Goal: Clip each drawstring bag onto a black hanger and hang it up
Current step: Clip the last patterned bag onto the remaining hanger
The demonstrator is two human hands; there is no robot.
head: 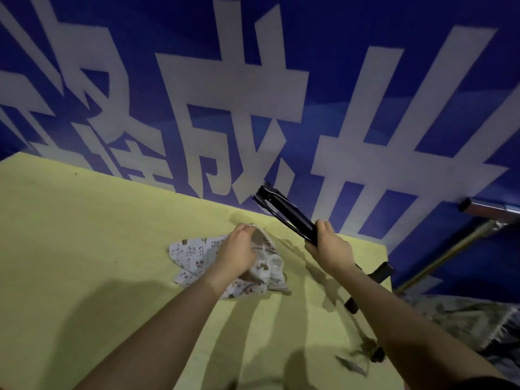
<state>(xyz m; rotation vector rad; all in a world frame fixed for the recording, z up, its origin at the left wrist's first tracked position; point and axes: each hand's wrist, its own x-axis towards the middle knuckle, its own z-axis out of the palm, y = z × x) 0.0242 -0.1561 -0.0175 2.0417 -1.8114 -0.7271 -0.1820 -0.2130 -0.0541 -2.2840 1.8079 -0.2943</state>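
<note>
A small pile of white drawstring bags (pixel 194 254) printed with little animals lies on the yellow-green table (pixel 84 249), near its far edge. My left hand (pixel 239 249) rests on top of the pile and pinches the brown-lined mouth of one bag. My right hand (pixel 329 243) grips the bar of a black hanger (pixel 284 209), held tilted above the table to the right of the bags. One clip end points up and away toward the wall. The hanger's lower part is hidden behind my right wrist.
A blue banner wall (pixel 253 80) with large white characters stands right behind the table. At the right, past the table's edge, are a metal rail (pixel 492 206), black pieces (pixel 382 273) and a patterned cloth (pixel 464 319). Small dark items (pixel 354 364) lie near the front right.
</note>
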